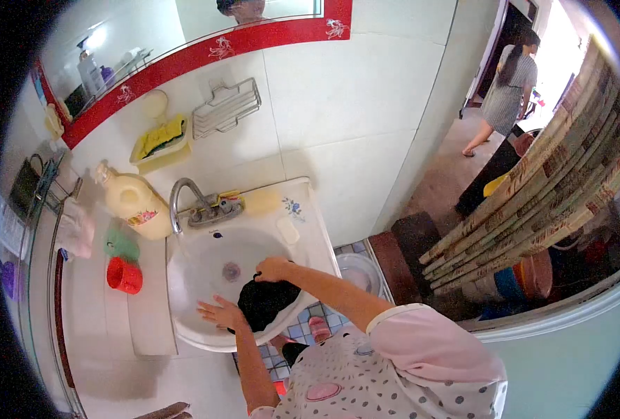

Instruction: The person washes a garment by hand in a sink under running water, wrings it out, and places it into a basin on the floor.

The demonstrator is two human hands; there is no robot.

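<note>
A black cloth item, bunched up so that I cannot tell its exact kind, lies over the front right part of the white washbasin. My right hand is closed on its upper edge. Beside its left edge, my left hand is open with fingers spread over the bowl; the black cloth touches or overlaps the wrist. The curved metal faucet arches over the back left of the bowl. The drain shows uncovered by cloth.
A cream jug, a green cup and a red cup stand left of the basin. White soap rests on the right rim. Above hang a yellow soap tray and wire rack. Another person stands beyond the curtain.
</note>
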